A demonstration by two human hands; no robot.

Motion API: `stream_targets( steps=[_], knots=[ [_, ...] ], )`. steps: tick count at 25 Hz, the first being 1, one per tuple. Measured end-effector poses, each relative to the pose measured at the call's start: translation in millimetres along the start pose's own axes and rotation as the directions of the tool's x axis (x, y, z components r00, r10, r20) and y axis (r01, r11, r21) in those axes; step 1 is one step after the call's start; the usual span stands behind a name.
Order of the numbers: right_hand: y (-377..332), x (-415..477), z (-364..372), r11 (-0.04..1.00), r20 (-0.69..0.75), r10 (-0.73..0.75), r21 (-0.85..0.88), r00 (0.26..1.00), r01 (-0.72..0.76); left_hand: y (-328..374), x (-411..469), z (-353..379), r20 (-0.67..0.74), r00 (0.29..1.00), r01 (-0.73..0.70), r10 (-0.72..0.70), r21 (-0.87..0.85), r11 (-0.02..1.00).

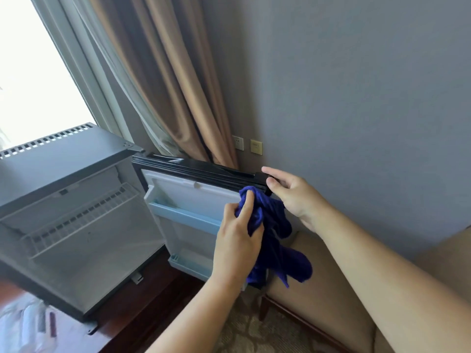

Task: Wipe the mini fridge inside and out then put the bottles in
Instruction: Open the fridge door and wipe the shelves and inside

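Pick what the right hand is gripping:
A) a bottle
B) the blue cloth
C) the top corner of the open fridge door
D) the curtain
C: the right hand pinches the top outer corner of the door between thumb and fingers, while the cloth is in the left hand.

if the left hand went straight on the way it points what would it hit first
Probably the door's black top edge, just past the blue cloth that the left hand grips; depth unclear.
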State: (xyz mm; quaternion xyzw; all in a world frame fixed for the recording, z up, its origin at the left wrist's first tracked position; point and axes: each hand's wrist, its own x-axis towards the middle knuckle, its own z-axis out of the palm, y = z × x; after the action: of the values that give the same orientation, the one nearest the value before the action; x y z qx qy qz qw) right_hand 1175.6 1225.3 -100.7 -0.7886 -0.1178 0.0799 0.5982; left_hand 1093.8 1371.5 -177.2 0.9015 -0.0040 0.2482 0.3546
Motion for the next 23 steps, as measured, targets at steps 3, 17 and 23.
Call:
stream_targets(
  steps=[3,17,23],
  knots=[
    [1,3,2,0.999,-0.045,-0.027,0.031,0.999,0.028,7,-12,22,0.042,0.999,0.028,-0.028,-0.002,1.0],
    [10,3,1,0.988,-0.027,-0.023,0.151,0.999,0.027,29,16,8,-0.004,0.997,-0.083,0.083,0.067,0.994],
    [10,5,-3,0.997,-0.023,-0.033,0.073,0.999,0.034,-6,25,-27,-0.079,0.988,-0.109,0.131,0.24,0.965]
  ],
)
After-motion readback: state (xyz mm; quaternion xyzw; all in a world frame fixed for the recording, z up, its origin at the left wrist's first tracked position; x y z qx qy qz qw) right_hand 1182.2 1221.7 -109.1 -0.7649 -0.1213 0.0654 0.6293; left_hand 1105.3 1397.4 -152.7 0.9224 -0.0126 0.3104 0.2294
